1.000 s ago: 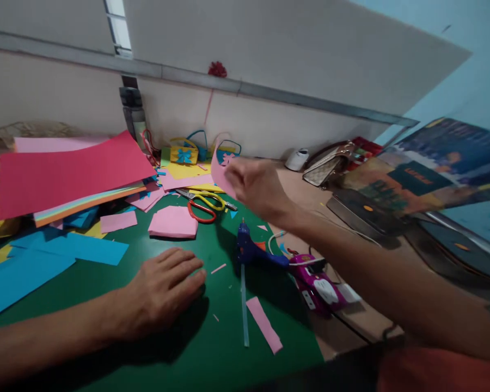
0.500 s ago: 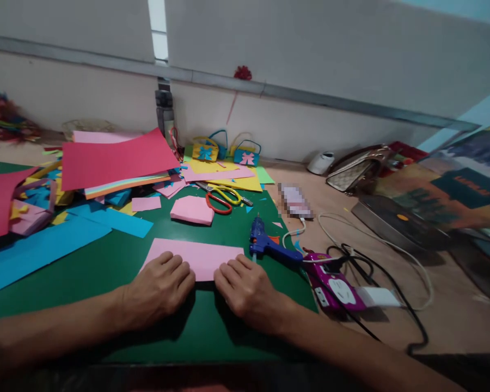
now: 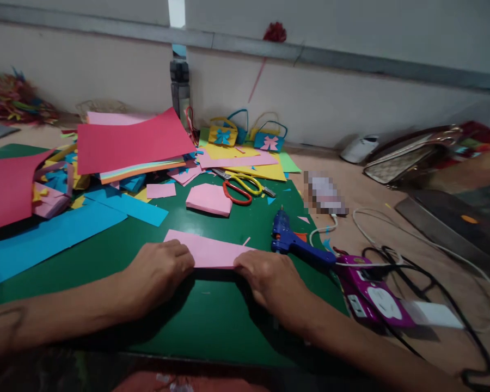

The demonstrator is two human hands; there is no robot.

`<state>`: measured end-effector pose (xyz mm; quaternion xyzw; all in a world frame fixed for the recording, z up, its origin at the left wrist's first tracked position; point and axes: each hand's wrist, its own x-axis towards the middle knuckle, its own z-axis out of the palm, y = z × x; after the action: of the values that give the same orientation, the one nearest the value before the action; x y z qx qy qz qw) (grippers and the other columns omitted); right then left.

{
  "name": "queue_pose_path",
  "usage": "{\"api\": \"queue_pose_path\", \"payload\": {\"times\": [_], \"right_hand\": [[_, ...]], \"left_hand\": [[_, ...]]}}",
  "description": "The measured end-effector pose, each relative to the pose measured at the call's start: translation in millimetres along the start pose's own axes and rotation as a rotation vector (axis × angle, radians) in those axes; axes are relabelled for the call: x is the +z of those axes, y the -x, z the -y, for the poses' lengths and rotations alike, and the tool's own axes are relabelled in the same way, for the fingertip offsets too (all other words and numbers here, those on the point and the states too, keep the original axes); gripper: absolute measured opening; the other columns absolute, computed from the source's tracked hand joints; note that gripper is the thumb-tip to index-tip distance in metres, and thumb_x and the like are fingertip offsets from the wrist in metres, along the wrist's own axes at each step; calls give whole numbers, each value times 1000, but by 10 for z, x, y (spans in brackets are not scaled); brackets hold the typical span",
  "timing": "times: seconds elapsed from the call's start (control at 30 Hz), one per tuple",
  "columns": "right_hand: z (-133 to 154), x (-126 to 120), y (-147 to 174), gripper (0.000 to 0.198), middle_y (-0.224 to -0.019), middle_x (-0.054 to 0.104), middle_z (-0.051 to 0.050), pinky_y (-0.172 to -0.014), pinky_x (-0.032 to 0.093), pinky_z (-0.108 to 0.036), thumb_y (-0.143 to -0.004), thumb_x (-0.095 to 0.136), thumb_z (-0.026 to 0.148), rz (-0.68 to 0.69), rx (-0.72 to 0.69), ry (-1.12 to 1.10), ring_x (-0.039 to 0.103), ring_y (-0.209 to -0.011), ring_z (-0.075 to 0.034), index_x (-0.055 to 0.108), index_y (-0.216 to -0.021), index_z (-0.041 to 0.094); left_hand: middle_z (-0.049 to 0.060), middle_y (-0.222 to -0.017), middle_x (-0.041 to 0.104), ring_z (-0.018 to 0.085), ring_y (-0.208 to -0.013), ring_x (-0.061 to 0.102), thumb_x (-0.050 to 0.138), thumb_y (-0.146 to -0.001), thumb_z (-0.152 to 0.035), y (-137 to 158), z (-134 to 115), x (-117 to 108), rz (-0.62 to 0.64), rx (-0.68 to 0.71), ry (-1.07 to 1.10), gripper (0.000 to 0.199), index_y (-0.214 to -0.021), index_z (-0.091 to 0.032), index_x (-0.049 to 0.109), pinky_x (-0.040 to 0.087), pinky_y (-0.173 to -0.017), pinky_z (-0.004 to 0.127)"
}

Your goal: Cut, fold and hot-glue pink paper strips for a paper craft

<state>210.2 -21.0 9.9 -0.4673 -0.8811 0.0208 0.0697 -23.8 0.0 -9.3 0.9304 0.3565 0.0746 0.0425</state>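
Note:
A strip of pink paper spans the gap between my two hands above the green board. My left hand is closed on its left end, and my right hand is closed on its right end; the thumbs are hidden beneath. Just beyond the strip sits a folded pink paper piece. Scissors with red and yellow handles lie behind that piece. Right of my right hand, a blue hot glue gun rests at the board's edge.
Red sheets top a paper pile at the back left, near blue strips. Small paper bags stand against the wall. A purple power strip, cables, a phone and a handbag occupy the right.
The pink strip now looks narrower from front to back between my hands, and my fists have turned on its ends. The camera view has shifted, moving the surroundings, mostly on the right, rightward.

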Motion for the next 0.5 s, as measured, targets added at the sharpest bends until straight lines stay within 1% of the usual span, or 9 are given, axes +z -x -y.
{"api": "queue_pose_path", "payload": {"times": [0.1,0.17,0.23,0.3,0.37,0.43,0.5], "right_hand": [[-29,-85,-35,24,-54,52,3,-48,24,-23,-85,49,14,105,155,-240,40,-47,-9,53,-62,19],[-44,-102,-52,27,-53,51,4,-48,25,-23,-87,48,19,125,212,-336,40,-46,-9,53,-61,19],[-57,-80,-57,25,-56,54,3,-50,28,-23,-88,48,22,121,242,-380,44,-48,-9,55,-64,19],[-72,-33,-51,20,-61,60,2,-53,30,-23,-88,48,21,105,261,-373,51,-53,-11,59,-70,20],[-88,23,-35,16,-69,65,-1,-55,33,-23,-87,47,19,73,268,-318,58,-61,-13,61,-79,19],[-103,70,-10,18,-73,67,-3,-55,34,-24,-87,44,16,32,256,-235,61,-64,-15,61,-82,18],[-116,103,18,20,-71,67,-3,-52,33,-24,-88,42,14,-10,228,-159,61,-61,-15,61,-81,18]], "left_hand": [[2,-67,62,13,-59,54,41,-90,-21,-5,90,-95,120,-89,176,26,-72,-17,59,31,-52,23],[1,-60,59,11,-51,49,41,-89,-23,-22,126,-142,203,-121,254,26,-70,-17,57,26,-49,23],[0,-56,57,10,-47,44,43,-89,-25,-38,148,-161,256,-168,302,25,-70,-17,57,23,-47,23],[0,-58,60,10,-48,46,46,-87,-26,-46,162,-156,260,-239,350,19,-78,-17,59,23,-48,23],[0,-63,64,10,-51,49,50,-85,-26,-51,177,-139,218,-319,396,14,-90,-18,60,26,-49,21],[0,-68,67,10,-52,51,52,-83,-26,-61,200,-126,184,-377,443,20,-100,-19,59,30,-51,21],[0,-71,67,11,-55,54,52,-82,-27,-79,227,-129,165,-408,497,23,-103,-20,58,33,-52,20]]}}
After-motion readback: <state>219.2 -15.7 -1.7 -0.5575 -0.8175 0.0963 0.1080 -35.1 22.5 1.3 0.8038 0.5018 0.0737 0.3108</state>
